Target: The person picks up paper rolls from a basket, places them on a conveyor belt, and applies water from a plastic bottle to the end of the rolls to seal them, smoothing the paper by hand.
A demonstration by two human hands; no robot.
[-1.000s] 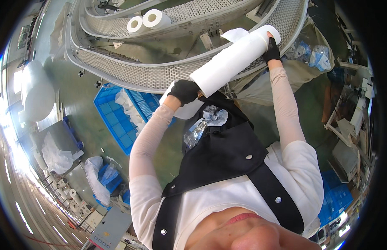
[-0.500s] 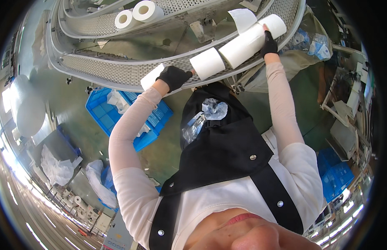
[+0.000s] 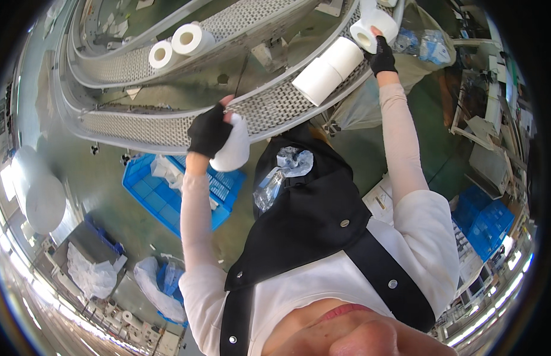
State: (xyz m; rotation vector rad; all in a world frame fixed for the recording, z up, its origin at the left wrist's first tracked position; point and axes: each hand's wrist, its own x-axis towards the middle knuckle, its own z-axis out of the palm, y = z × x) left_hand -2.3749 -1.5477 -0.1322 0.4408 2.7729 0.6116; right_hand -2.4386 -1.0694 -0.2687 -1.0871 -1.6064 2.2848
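My left hand [image 3: 210,129], in a black fingerless glove, is closed round a white paper roll [image 3: 233,148] at the near edge of the conveyor, partly over the blue crate. At the upper right, my right hand [image 3: 383,56], gloved the same way, grips another white roll [image 3: 373,31] whose cored end faces me. Between the hands, white rolls [image 3: 329,70] lie end to end on the belt [image 3: 269,110]. Part of a further white roll [image 3: 386,2] shows at the top edge behind the right hand.
Two cored rolls [image 3: 185,40] sit on the far conveyor lane. Below my left hand, a blue crate [image 3: 148,193] holds crumpled white material. Clear plastic wrap [image 3: 284,178] lies against my black apron. A bag with plastic packaging [image 3: 430,47] hangs beyond the right conveyor rim.
My left hand has lifted a roll from the belt and drawn it toward me. My right hand has shifted slightly up and holds a roll turned end-on. The rolls between have moved right.
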